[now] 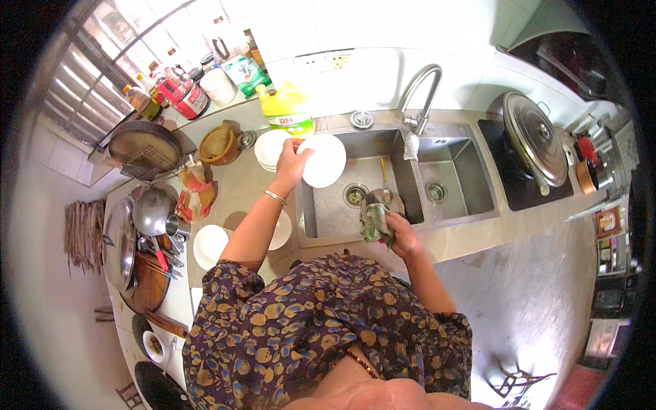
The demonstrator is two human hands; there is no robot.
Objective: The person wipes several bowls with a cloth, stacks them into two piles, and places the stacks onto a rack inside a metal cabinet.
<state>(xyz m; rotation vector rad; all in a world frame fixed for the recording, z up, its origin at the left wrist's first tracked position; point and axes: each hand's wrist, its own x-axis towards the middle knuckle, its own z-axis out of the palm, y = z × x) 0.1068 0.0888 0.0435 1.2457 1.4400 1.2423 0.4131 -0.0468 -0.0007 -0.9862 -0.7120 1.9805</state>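
Pinched at its rim in my left hand [293, 163] is a white plate [325, 162], held tilted over the left edge of the larger sink basin [333, 205]. A stack of white dishes [267, 151] stands on the counter just behind that hand. My right hand [402, 234] grips a green and white cloth [376, 224] above the basin's front edge. Beneath the cloth, a round metal dish [390, 199] shows in part, with a spoon [385, 187] by it in the basin. Two white bowls, one on the left [211, 247] and one nearer the sink [281, 230], sit by my left forearm.
A faucet [423, 102] arches over the divider towards the smaller basin [451, 179]. The yellow detergent jug [287, 110] stands behind the stack. A large lidded pan [535, 138] rests on the right cooktop. Left are a brown pot [218, 146], a steel wok [154, 210] and a cutting board [148, 284].
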